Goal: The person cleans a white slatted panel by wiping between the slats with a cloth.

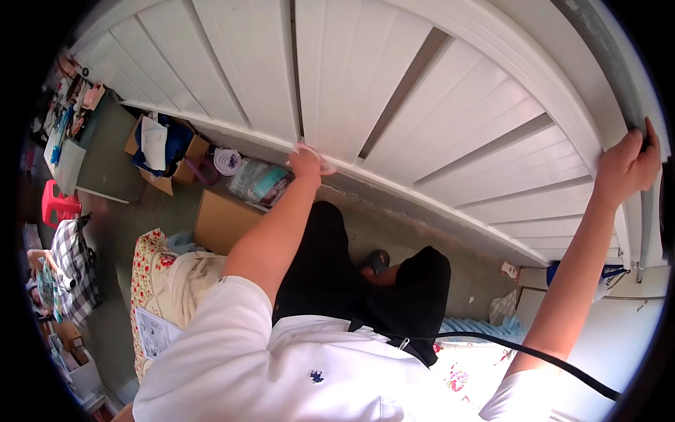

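Observation:
A white slatted panel (337,77), like a bed's end board, spans the top of the view. My left hand (306,166) is at its lower rail, fingers closed on a pale pinkish cloth (328,164) pressed against the rail. On the far right, my right hand (628,163) is raised beside the panel's curved end, wrapped round a grey upright pole (613,77). Part of its fingers is hidden behind the pole. Both arms are stretched wide apart.
A cardboard box (193,146) with dark blue contents, a white tape-like roll (226,162) and a clear plastic bag (253,181) lie left of my left arm. A red stool (60,204) stands far left. Flowered bedding (151,260) is beside me. A black cable (517,346) crosses my lap.

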{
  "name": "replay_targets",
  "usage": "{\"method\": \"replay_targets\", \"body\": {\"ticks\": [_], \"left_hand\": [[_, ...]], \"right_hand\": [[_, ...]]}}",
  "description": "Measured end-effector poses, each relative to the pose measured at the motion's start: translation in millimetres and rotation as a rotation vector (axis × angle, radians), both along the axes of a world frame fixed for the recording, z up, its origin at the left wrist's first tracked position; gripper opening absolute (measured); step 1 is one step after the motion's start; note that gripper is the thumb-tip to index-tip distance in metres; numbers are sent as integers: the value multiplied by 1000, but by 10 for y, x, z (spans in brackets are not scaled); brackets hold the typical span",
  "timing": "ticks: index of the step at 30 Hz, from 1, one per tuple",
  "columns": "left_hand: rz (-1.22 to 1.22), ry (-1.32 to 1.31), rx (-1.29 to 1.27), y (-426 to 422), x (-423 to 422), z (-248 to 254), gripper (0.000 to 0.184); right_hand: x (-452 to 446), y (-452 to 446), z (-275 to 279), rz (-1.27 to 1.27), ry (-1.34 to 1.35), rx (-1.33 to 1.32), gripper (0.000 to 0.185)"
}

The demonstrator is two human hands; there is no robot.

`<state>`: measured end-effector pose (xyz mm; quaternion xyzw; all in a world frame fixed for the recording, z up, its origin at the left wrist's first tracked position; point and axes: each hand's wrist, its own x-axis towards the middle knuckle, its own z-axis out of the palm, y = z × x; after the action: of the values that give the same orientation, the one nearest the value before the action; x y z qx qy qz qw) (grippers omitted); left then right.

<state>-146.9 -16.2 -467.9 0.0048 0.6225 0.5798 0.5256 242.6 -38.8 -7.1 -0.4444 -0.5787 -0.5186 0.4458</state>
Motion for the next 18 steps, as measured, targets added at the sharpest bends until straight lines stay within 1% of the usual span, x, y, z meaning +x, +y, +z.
{"method": "replay_targets", "body": {"ticks": [1, 4, 6, 7, 9, 10, 11, 12, 14, 15, 18], "left_hand": [[20, 21, -29, -11, -34, 77, 32], [13, -10, -81, 23, 279, -139, 31], [-122, -55, -30, -154, 696, 161, 28], [-196, 29, -127, -94, 975, -37, 26], [-380, 29, -190, -93, 1507, -87, 25], [-444, -68, -151, -167, 1755, -11, 26], [-510, -163, -115, -239, 2004, 58, 27], [-531, -270, -76, -272, 2202, 67, 27], [-555, -577, -137, -258, 2477, 101, 24], [-565, -728, -174, -261, 2590, 166, 24], [-710, -774, -223, -267, 2823, 481, 21]], "right_hand": [[21, 9, -4, 2, 7, -13, 34], [76, 22, 5, 15, 7, -11, 34], [50, 36, -3, 30, -10, 22, 34], [42, 42, -4, 34, -12, 36, 34], [21, 54, -15, 30, -25, 68, 34], [23, 53, -17, 21, -39, 86, 33], [44, 51, -12, 22, -16, 46, 32], [53, 68, -21, 35, -36, 77, 32], [54, 103, -29, 57, -79, 143, 31], [52, 83, -26, 9, -71, 125, 32], [37, 78, -37, 99, -79, 115, 30]]}}
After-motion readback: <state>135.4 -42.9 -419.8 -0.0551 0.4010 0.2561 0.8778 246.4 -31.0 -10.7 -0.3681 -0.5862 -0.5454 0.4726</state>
